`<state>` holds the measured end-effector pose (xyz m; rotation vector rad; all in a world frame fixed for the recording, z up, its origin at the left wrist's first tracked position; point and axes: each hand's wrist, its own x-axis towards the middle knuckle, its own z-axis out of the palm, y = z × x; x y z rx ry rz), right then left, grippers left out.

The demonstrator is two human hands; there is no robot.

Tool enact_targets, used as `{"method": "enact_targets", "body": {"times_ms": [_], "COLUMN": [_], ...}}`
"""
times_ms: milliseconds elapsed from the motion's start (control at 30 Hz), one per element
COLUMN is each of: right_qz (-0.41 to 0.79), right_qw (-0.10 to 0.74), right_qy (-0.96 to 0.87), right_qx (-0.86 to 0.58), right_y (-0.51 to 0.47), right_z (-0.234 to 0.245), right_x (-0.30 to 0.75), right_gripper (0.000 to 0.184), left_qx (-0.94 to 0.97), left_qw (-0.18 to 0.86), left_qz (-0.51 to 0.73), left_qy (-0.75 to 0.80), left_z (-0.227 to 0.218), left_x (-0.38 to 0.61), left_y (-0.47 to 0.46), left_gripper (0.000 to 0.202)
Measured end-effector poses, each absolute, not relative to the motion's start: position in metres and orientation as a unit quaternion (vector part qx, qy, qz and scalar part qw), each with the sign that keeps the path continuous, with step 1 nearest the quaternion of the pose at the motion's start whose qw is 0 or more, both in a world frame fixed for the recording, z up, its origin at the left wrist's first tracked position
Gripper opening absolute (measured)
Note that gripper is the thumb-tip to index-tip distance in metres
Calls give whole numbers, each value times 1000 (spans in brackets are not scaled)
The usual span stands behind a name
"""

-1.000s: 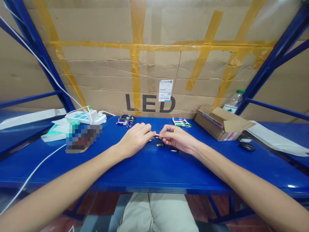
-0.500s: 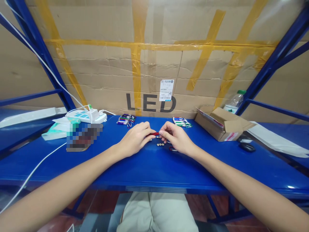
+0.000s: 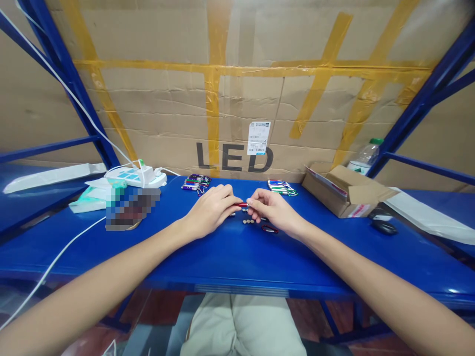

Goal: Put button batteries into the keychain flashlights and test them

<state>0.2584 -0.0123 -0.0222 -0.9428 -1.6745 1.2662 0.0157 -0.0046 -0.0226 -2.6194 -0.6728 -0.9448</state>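
One broad cardboard panel, crossed with yellow tape and printed "LED," stands along the far side of a blue table. An opened cardboard box sits at the far right, across from a white power strip at the far left. At the center, a worker's left hand and right hand meet above the tabletop, thumb and forefinger of each pinching one end of a slim red tube; the other fingers are curled. A green-capped bottle stands behind the box. Beyond the hands lie two bunches of colored pen-like tubes with clips, one far left and one far right. A red carabiner lies just nearer than the right hand, and small round discs rest beside it, to its left.
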Motion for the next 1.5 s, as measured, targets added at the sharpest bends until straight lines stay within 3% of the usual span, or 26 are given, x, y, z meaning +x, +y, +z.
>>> {"method": "enact_targets", "body": {"times_ms": [167, 367, 933, 1133, 1267, 1433, 1500], "right_qz": [379, 274, 480, 480, 368, 364, 356], "right_qw": [419, 381, 369, 346, 327, 101, 47], "right_qy": [-740, -801, -704, -717, -793, -855, -861], "right_qx": [-366, -372, -371, -368, -358, -355, -361], "right_y": [-14, -16, -15, -15, -12, -5, -3], "right_z": [-21, -20, -16, -12, -1, 13, 14], "right_x": [262, 268, 267, 268, 283, 313, 319], "right_gripper": [39, 24, 50, 51, 44, 33, 29], "left_qx": [-910, -901, -906, -908, -900, -886, -883], "left_qw": [30, 9, 156, 119, 41, -37, -51], "left_qz": [-317, -338, -307, -310, -329, -343, -350], "left_qy": [-264, -273, -245, -254, -281, -311, -310], "left_z": [-26, -26, -20, -21, -24, -23, -23], "left_x": [17, 15, 13, 14, 14, 14, 14], "left_y": [-1, 2, -4, -4, -2, 0, 0], "left_gripper": [32, 30, 39, 35, 33, 33, 33]}}
